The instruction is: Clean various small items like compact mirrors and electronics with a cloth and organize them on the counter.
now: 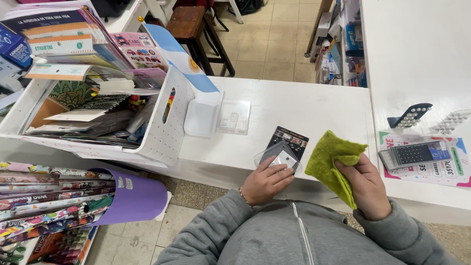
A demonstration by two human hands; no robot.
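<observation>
My left hand (pixel 265 181) grips a small clear plastic case (pixel 279 157) with a grey card inside, held just above the front edge of the white counter (pixel 304 108). Under the case a dark printed card (pixel 290 138) lies flat on the counter. My right hand (pixel 365 189) clutches a folded yellow-green cloth (pixel 331 162), which hangs to the right of the case without touching it. Both arms wear grey sleeves.
A white perforated bin (pixel 167 132) full of booklets and papers stands at left, with a light-blue and white flag (pixel 181 59) in it. Clear small trays (pixel 234 117) sit mid-counter. A calculator (pixel 416 153) and button strips (pixel 409 116) lie at right. Rolled wrapping papers (pixel 54 201) fill the lower left.
</observation>
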